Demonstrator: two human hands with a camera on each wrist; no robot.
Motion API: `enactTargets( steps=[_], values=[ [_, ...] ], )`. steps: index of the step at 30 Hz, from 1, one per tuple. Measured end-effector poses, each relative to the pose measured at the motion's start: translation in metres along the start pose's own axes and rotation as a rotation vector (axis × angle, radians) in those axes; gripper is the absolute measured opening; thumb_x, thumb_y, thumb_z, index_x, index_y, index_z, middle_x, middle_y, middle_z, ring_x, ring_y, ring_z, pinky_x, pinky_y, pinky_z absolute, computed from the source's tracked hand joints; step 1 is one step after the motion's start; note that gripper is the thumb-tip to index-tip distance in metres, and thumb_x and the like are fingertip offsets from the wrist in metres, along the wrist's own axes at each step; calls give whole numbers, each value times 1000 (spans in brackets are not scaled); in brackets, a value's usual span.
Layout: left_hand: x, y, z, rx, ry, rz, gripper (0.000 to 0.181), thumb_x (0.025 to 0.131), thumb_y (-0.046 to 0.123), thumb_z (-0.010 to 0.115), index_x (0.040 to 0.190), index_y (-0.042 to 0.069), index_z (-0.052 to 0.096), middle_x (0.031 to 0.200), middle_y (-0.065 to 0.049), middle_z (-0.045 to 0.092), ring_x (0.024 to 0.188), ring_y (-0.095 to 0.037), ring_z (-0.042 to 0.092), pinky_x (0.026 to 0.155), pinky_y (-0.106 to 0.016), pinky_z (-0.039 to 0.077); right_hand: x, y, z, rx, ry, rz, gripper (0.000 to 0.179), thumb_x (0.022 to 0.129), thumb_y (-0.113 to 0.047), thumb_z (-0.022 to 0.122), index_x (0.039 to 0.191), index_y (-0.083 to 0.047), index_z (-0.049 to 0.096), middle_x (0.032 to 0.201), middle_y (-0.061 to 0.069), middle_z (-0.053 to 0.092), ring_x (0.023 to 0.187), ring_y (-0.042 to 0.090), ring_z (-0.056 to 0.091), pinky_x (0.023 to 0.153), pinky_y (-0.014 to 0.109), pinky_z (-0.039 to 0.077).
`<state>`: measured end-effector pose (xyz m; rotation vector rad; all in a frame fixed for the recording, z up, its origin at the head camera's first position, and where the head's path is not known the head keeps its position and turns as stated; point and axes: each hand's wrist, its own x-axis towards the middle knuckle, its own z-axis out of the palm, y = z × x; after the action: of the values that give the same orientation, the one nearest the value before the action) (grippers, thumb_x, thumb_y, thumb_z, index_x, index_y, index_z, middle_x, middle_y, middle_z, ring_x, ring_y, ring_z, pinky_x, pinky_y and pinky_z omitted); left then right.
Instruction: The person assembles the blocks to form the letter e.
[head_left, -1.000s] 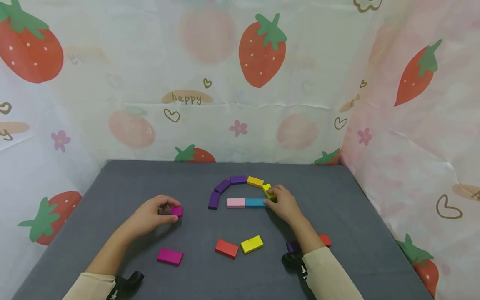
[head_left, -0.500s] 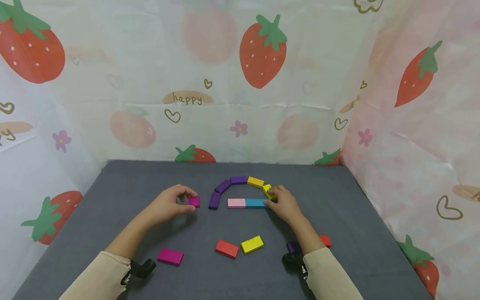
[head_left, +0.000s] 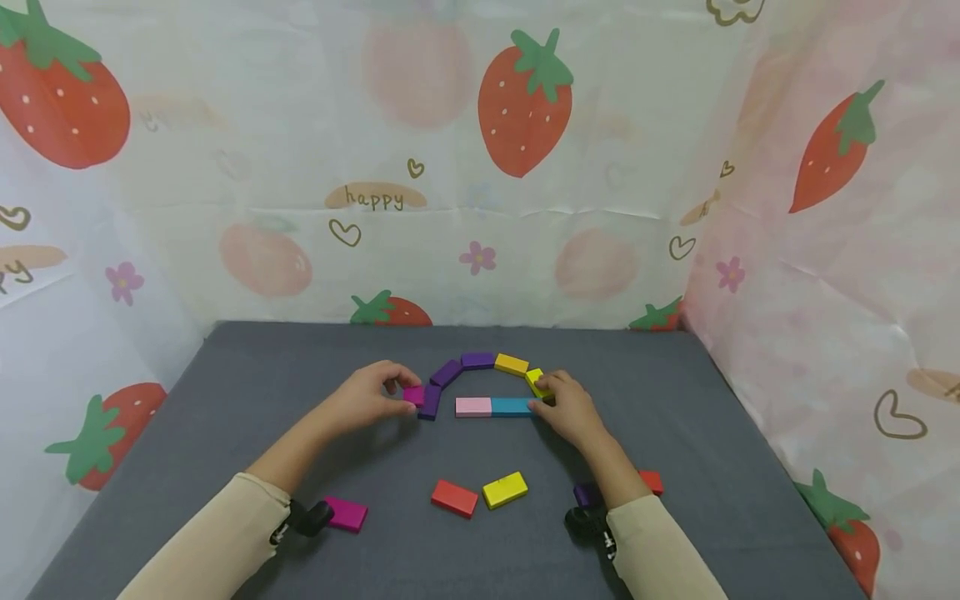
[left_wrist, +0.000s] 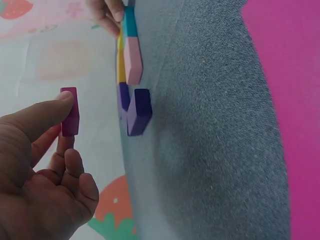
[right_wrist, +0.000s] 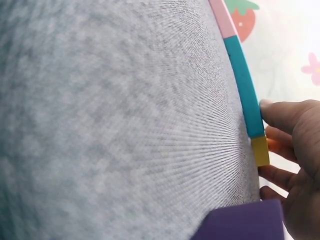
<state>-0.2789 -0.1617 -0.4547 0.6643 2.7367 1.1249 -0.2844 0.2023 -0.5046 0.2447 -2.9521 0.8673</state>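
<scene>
In the head view my left hand (head_left: 375,392) pinches a magenta block (head_left: 414,396) between thumb and fingers. It overlaps the lower left purple block (head_left: 430,402) of a curved row there; the left wrist view shows the magenta block (left_wrist: 70,112) raised beside that purple block (left_wrist: 139,112). My right hand (head_left: 570,407) rests at the row's other end. Its fingers touch the yellow block (head_left: 534,382), and its thumb lies at the right end of the blue block (head_left: 510,407), partly covering it. A pink block (head_left: 472,407) adjoins the blue one.
Nearer on the grey cloth (head_left: 405,558) lie a magenta block (head_left: 348,515), a red-orange block (head_left: 454,498) and a yellow block (head_left: 506,490). A dark purple block (head_left: 585,495) and a red block (head_left: 651,481) sit partly behind the right forearm. Strawberry-print fabric (head_left: 300,100) surrounds the table.
My left hand has carried the magenta block right and away from the person, up to the left end of the curved row. The right hand has stayed in place.
</scene>
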Motion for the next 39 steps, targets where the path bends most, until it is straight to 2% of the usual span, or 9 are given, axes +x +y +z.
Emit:
enactTargets(
  steps=[11,21,28,34,39],
  values=[
    [15,5,6,-15,-21,-4,29,88,22,82,115,17,74,116,-4,65,102,-23,55,84,-38,46,0,0,0,-8,-2,-2,45,96,-29,74,132,-4,67,137,10,59,128,32,55,109,51,44],
    [28,-3,20,-31,-54,-30,30,88,23,82,117,17,74,112,-4,64,95,-20,54,79,-35,46,-1,1,1,-6,6,-27,43,96,-28,74,131,-4,67,136,9,60,128,32,56,108,50,44],
    [35,-2,26,-48,-59,-30,30,87,21,83,116,15,74,109,-5,65,87,-18,53,72,-34,45,0,3,1,-19,6,-25,44,96,-28,74,131,-4,67,135,10,60,127,32,57,107,51,45],
    [43,2,33,-39,-79,-44,30,88,21,82,115,15,74,105,-10,63,84,-19,51,69,-33,43,1,2,0,-17,2,-20,44,96,-29,74,132,-4,67,136,10,60,127,32,57,107,51,45],
    [48,2,37,-7,-97,-53,30,88,21,82,116,15,74,103,-7,63,85,-19,51,70,-32,44,0,1,0,-18,-1,-22,44,96,-29,74,132,-4,67,134,10,60,126,32,57,107,50,45]
  ],
)
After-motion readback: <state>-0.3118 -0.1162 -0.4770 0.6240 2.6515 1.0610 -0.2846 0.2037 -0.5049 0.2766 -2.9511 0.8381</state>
